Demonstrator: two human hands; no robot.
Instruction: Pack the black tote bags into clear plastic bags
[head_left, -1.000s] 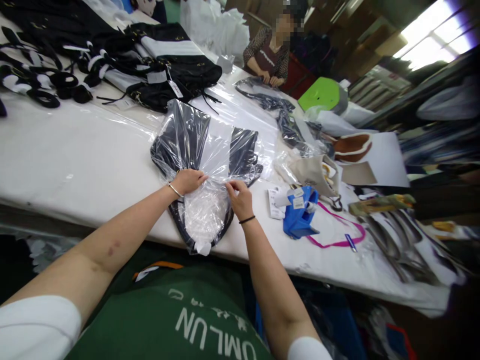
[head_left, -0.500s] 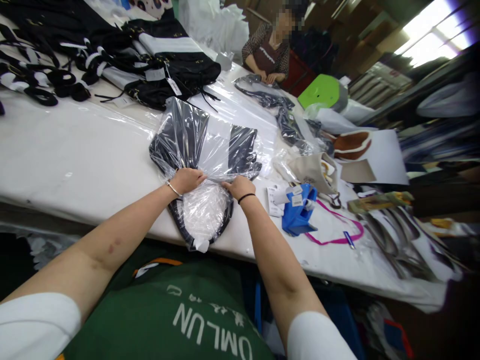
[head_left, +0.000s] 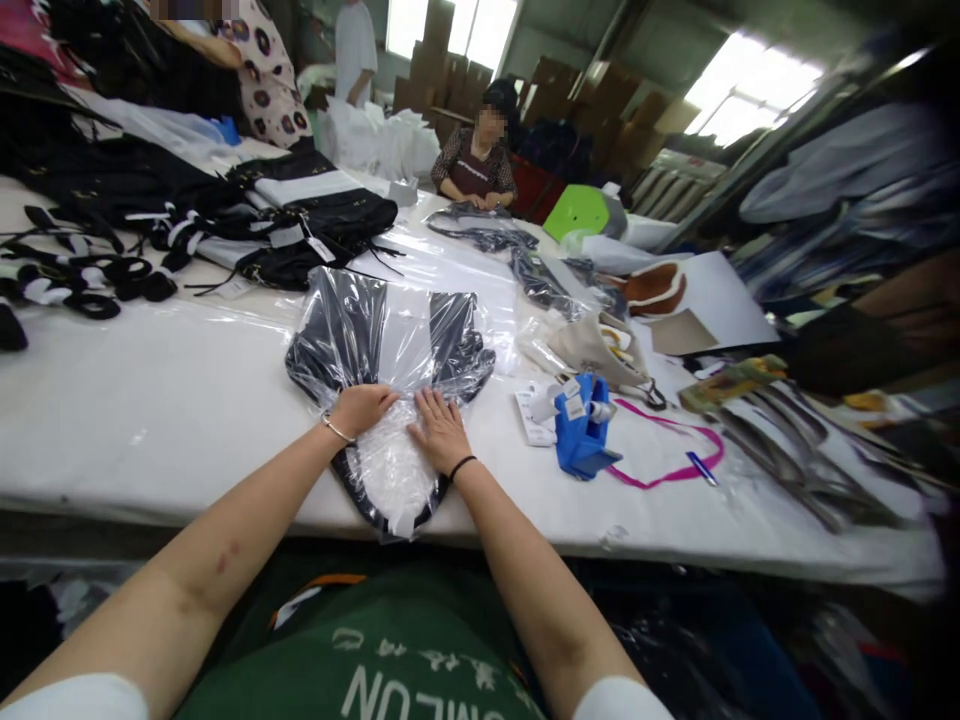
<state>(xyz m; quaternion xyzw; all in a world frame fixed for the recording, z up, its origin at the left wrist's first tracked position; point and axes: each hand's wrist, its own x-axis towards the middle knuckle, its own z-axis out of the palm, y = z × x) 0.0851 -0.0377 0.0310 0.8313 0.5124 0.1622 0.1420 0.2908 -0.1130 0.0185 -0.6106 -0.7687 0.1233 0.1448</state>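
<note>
A black bag with a white panel, wrapped in a clear plastic bag, lies on the white-covered table in front of me. Its dark strap loops toward the near edge under the plastic. My left hand is closed, its fingertips pinching the plastic across the middle of the package. Beside it my right hand lies flat with fingers spread, pressing on the plastic. What sits beneath both palms is hidden.
To the right stand a blue tape dispenser, a magenta strap and a beige bag. Black bags pile up at the back left. Wrapped packages lie by a seated person across the table.
My right hand has gone from gripping the plastic to lying flat with spread fingers. My left hand stays closed at the plastic. The view has tilted up, showing more of the room.
</note>
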